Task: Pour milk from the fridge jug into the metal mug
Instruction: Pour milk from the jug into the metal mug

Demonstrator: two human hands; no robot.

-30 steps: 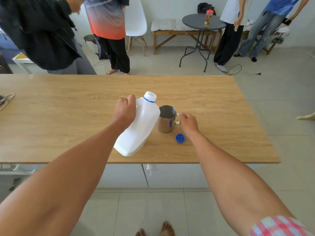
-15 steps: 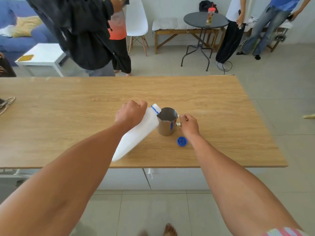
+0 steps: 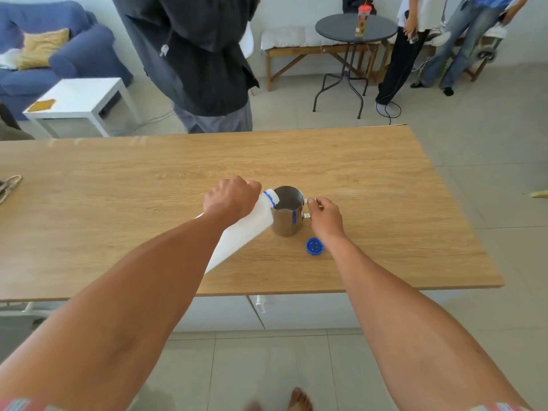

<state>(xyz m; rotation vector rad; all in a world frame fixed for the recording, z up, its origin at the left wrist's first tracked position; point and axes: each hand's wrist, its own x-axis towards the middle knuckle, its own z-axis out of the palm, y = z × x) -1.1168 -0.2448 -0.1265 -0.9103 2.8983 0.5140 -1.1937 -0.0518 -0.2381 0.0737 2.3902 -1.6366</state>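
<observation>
A white plastic milk jug [image 3: 246, 229] is tipped steeply to the right, its blue-ringed neck resting over the rim of the metal mug [image 3: 286, 216]. My left hand [image 3: 231, 197] grips the jug near its top. The mug stands upright on the wooden table [image 3: 118, 203], and my right hand [image 3: 323, 215] pinches its handle on the right side. A little pale liquid shows at the bottom of the mug. The jug's blue cap [image 3: 314, 246] lies on the table just in front of the mug.
A person in a dark jacket [image 3: 192, 54] stands at the table's far edge. Behind are a white side table [image 3: 77, 105], a blue sofa [image 3: 59, 51], a round dark table [image 3: 355, 28] and other people. A cord [image 3: 9, 185] lies at the table's left edge.
The jug went from slightly tilted to steeply tipped, its neck now over the mug's rim. My right hand stayed on the mug's handle. The person in the dark jacket moved right behind the table.
</observation>
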